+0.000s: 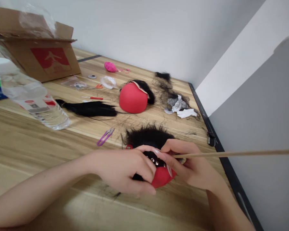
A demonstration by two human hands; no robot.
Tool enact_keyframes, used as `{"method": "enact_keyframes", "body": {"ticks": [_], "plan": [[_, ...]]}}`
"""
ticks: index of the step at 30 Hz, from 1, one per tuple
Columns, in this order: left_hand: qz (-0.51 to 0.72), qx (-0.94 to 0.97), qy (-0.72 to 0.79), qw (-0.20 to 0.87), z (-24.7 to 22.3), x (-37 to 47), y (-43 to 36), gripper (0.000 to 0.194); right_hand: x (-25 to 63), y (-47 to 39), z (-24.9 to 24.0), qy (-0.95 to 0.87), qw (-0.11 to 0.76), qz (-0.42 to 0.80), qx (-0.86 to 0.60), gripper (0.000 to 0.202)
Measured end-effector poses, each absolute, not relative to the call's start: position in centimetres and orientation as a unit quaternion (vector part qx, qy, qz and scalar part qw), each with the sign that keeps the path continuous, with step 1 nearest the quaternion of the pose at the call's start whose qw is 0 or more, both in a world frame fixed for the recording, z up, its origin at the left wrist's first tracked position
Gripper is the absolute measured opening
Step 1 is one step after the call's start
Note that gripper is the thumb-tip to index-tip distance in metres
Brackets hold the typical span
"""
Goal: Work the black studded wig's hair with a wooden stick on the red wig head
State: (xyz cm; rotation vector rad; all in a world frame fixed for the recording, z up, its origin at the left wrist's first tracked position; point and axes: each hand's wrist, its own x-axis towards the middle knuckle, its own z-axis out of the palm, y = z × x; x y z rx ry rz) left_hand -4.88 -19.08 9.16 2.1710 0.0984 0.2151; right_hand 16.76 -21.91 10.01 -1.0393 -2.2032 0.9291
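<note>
Close in front of me, a red dome (162, 178) partly covered in short black hair (149, 136) rests on the table, with several shiny silver dots along its dark band. My left hand (127, 166) curls over its left side, thumb low on the red surface and index finger reaching toward my right fingertips. Between the fingers of my right hand (190, 160) is a thin wooden stick (236, 154) that runs out to the right. Its tip is hidden by my fingers at the dome.
Purple thread snips (105, 137) lie left of the dome. Beyond are a black hair bundle (91, 109), another red dome (133, 98), a red-handled hook (96, 98) and crumpled tissue (179, 104). A water bottle (36, 99) and cardboard box (45, 59) stand left; a wall borders the right.
</note>
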Motion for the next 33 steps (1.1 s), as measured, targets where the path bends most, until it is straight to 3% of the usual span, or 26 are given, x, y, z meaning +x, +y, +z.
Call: {"method": "enact_keyframes", "body": {"ticks": [13, 21, 33], "plan": [[0.084, 0.896, 0.047, 0.434, 9.09, -4.96, -19.2, 0.038, 17.18, -21.59, 10.11, -0.815, 0.257, 0.366, -0.37, 0.019], [0.088, 0.881, 0.043, 0.462, 9.11, -4.96, -19.09, 0.038, 17.27, -21.47, 9.66, -0.76, 0.279, 0.441, -0.386, 0.015], [0.084, 0.877, 0.046, 0.47, 9.06, -4.88, -19.16, 0.038, 16.9, -21.63, 9.78, -0.772, 0.28, 0.418, -0.388, 0.017]]}}
